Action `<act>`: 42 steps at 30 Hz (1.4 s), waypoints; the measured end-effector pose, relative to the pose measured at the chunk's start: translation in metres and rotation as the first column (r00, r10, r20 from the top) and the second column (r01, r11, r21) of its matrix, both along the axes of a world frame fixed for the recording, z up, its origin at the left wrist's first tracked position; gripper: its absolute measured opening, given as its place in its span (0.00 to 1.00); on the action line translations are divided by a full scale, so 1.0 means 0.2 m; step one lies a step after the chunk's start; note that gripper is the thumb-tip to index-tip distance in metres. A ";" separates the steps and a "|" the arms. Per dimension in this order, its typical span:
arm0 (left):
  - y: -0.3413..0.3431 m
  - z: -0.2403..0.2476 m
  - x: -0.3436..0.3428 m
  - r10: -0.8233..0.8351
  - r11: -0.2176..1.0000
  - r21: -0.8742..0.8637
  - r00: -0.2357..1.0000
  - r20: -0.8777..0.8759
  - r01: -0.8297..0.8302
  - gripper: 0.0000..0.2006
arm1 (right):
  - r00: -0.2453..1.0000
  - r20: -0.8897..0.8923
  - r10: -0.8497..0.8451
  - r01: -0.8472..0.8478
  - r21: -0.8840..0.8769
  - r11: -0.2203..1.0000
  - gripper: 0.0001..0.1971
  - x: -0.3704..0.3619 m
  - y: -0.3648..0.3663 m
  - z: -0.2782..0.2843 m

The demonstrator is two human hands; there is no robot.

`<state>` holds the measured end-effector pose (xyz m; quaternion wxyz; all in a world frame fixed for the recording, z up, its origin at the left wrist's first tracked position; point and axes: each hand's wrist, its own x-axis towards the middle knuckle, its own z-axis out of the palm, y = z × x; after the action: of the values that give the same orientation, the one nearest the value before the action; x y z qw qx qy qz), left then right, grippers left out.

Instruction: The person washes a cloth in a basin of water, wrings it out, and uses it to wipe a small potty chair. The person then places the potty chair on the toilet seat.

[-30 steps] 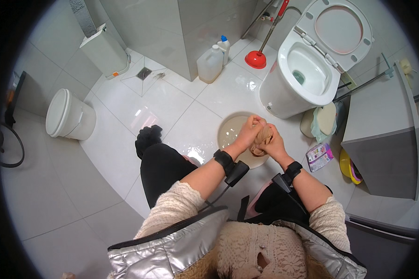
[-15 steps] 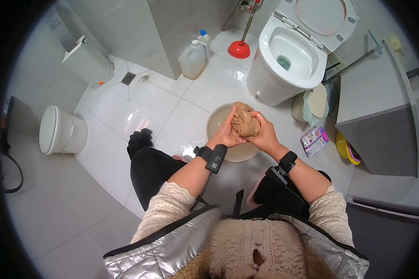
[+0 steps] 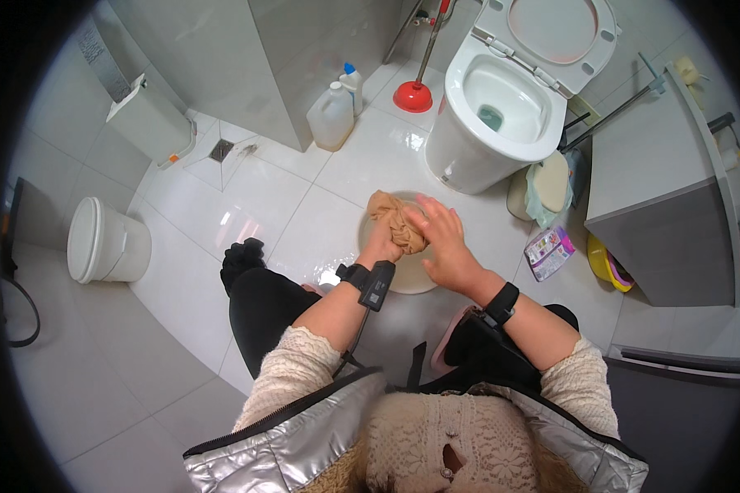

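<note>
A wet-looking tan cloth [image 3: 400, 225], bunched and twisted, is over a pale round basin [image 3: 413, 289] on the floor. My left hand [image 3: 378, 246] is closed around the cloth from its left and lower side. At the cloth's right edge is my right hand [image 3: 450, 253], its fingers stretched out and slightly apart; whether the fingertips touch the cloth I cannot tell. My hands and the cloth hide much of the basin's inside.
Beyond the basin stands a toilet [image 3: 501, 107] with its lid up. A red plunger [image 3: 413, 97] and plastic bottles [image 3: 331, 119] are against the back wall. A white lidded bucket [image 3: 111, 240] is at left. A purple-white packet [image 3: 548, 253] and a yellow basin [image 3: 604, 263] lie right, beside a grey cabinet [image 3: 666, 238].
My right hand has let go of the cloth and its fingers have straightened. The cloth has shifted slightly left and looks looser, still held by my left hand.
</note>
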<state>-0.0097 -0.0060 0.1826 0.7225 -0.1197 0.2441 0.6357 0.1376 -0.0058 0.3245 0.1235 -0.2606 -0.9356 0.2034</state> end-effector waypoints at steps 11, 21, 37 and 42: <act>-0.04 0.04 0.15 0.215 0.976 -0.006 0.962 -0.169 -0.219 0.10 | 0.955 0.087 -0.284 0.295 -0.168 0.940 0.28 -0.03 0.12 -0.37; 0.00 0.31 0.08 0.197 0.979 0.147 0.864 -0.464 -0.143 0.12 | 0.928 0.128 -0.350 0.268 -0.883 0.386 0.17 -0.06 0.21 -0.20; -0.02 0.28 0.08 0.167 0.963 0.265 0.858 -0.486 -0.038 0.19 | 0.950 0.158 -0.268 0.095 -0.968 -0.233 0.11 0.01 0.19 -0.20; -0.04 0.23 0.07 -0.031 0.991 0.099 0.867 -0.498 0.092 0.16 | 0.945 0.223 -0.239 0.188 -0.969 -0.160 0.09 0.04 0.24 -0.24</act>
<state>0.0036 -0.0143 0.2287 0.6616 0.0984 0.3861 0.6352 0.1454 0.0431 0.2764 -0.0641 -0.4113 -0.4101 0.8115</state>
